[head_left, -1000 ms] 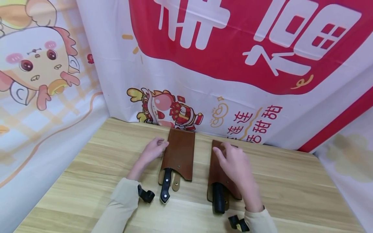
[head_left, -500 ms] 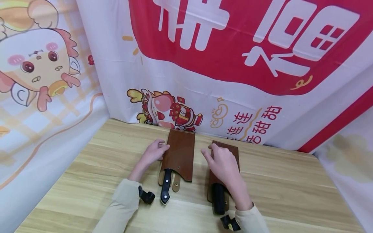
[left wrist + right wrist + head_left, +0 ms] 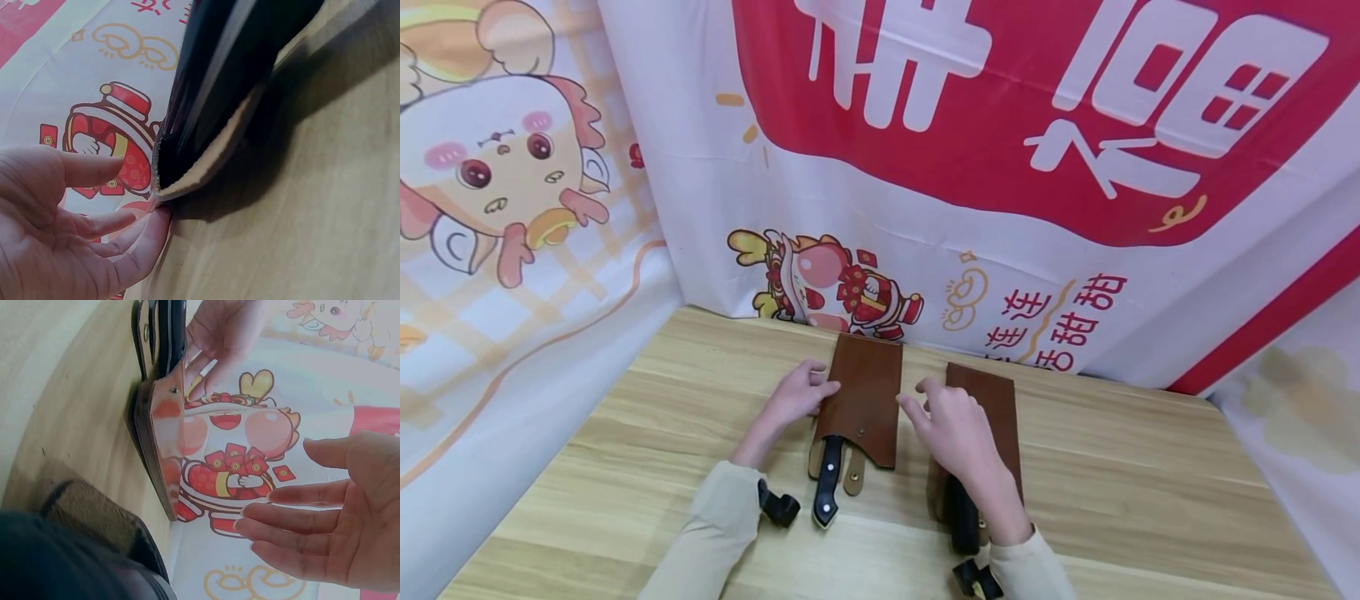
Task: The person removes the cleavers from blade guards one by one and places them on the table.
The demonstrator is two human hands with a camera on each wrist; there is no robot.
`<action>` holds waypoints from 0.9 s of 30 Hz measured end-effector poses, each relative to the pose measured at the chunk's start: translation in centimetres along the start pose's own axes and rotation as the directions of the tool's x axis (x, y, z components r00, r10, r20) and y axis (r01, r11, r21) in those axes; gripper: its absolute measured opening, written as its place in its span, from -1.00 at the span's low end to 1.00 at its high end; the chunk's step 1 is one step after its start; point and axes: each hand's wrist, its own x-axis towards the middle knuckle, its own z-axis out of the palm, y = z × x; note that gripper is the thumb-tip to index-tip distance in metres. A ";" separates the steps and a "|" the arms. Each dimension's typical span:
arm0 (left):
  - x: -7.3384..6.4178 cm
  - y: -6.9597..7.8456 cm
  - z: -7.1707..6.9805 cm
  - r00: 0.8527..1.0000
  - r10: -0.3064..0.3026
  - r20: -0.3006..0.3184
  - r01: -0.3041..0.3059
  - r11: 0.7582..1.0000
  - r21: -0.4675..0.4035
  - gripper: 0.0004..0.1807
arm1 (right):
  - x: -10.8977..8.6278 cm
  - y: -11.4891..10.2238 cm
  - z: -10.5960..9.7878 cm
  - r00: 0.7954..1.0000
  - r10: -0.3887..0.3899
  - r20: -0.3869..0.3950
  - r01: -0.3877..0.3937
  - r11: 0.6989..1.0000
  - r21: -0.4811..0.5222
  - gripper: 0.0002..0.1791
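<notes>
Lying flat on the wood-grained table (image 3: 1112, 483), a smooth, rectangular brown leather sheath (image 3: 874, 387) is overlapped at its left edge by the left hand (image 3: 796, 393), fingers loosely bent, thumb parted; contact cannot be told. At its scooped near end a black, riveted handle (image 3: 827, 483) is exposed. To its right, a second sheath (image 3: 1000, 404) and a rounded black grip (image 3: 964, 523) are partly hidden by the right hand (image 3: 958, 429), fingers extended, thumb spread.

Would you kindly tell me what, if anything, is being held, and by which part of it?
Nothing is held: the left grip, beside the left brown sheath, and the right grip are both empty.
</notes>
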 end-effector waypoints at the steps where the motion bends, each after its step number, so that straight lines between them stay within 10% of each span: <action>1: 0.0 0.0 0.1 1.000 -0.001 -0.002 0.001 1.000 0.006 -0.41 | -0.1 -0.1 0.1 1.000 0.002 0.010 -0.002 1.000 0.003 -0.57; 27: 0.1 -0.1 0.7 1.000 0.014 -0.028 -0.013 0.999 0.047 -0.43 | -0.6 -2.5 3.5 0.983 -0.113 0.142 0.127 0.988 -0.092 -0.62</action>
